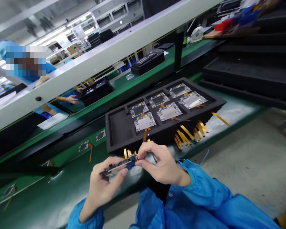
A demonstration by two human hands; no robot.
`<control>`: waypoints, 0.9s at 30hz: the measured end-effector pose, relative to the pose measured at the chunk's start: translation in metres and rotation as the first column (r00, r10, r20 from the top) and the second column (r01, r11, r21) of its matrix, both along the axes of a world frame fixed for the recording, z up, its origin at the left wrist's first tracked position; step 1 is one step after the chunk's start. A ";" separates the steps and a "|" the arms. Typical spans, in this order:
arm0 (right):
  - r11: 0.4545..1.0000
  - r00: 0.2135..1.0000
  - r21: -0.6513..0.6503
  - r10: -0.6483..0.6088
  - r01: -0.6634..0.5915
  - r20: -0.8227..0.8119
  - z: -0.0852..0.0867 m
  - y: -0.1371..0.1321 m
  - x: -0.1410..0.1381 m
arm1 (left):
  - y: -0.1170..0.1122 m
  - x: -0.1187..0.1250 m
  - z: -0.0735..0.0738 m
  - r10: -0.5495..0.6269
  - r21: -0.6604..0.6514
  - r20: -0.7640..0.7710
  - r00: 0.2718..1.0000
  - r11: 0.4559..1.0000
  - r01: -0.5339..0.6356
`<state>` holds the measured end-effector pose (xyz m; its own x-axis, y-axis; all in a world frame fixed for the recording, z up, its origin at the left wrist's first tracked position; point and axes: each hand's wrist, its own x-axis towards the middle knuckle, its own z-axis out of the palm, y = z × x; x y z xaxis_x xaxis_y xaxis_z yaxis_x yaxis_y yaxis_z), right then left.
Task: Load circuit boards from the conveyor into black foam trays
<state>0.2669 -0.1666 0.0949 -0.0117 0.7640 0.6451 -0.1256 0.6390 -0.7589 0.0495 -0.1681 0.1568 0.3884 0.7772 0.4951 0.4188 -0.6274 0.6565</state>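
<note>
My left hand [105, 181] grips a circuit board [119, 167], fingers behind it and thumb along its near face. The board is tilted, so I see it nearly edge-on. At the board's right end, my right hand [160, 162] is closed in a pinch, thumb and forefinger on its corner. Whether a small part is also between those fingertips is hidden. Just beyond both hands stands a black foam tray [119, 127] with several circuit boards [169, 111] in its compartments. Orange flex cables [186, 132] hang along the tray's near side.
A green bench [69, 187] runs beneath my hands. More boards [83, 145] lie along its left part. Dark stacked trays [248, 76] stand at the right. A white beam [85, 63] crosses above the bench; behind it a co-worker's hand [71, 99] is near a black box [96, 90].
</note>
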 end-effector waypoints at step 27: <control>0.914 0.802 0.392 -0.309 0.103 0.511 0.019 0.035 0.007 | 0.198 -0.023 0.038 0.248 -0.614 -0.386 0.888 0.650 -0.448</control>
